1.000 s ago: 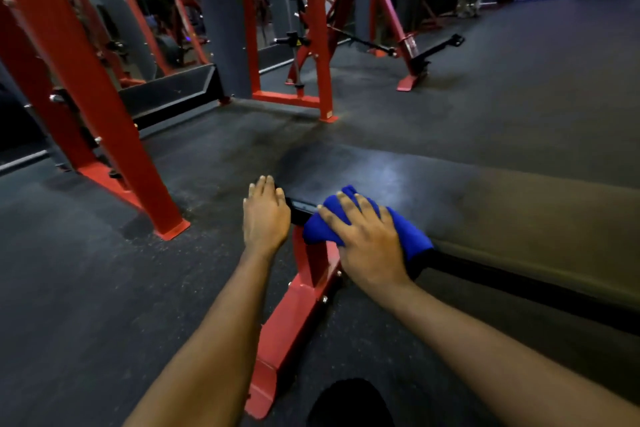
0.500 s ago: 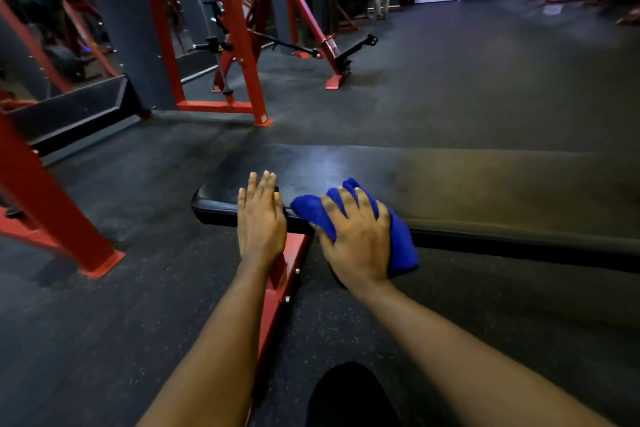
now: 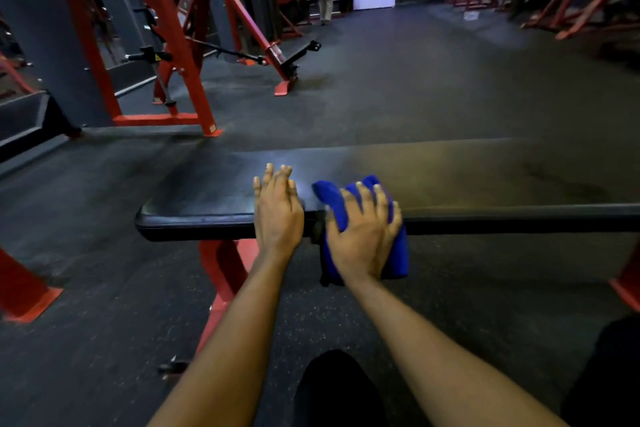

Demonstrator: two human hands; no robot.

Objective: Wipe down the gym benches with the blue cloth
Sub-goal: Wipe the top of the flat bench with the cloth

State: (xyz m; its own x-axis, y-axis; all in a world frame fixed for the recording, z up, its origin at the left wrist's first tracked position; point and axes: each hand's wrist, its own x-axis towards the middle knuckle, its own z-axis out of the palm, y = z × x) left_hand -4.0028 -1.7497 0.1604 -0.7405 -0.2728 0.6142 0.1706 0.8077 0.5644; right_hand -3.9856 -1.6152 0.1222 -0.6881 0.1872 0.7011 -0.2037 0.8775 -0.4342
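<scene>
Left hand (image 3: 278, 215) lies flat on the bench (image 3: 207, 198); blurred right hand (image 3: 363, 239) presses the blue cloth (image 3: 327, 194), hiding its middle.

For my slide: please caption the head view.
The right hand presses the blue cloth over the bench edge; the left hand rests flat beside it.

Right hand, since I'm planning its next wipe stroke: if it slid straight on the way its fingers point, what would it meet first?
Nothing, it seems: the right hand, pressing the blue cloth at the near edge of the bench, points across bare padding to the far edge; the left hand lies aside.
</scene>
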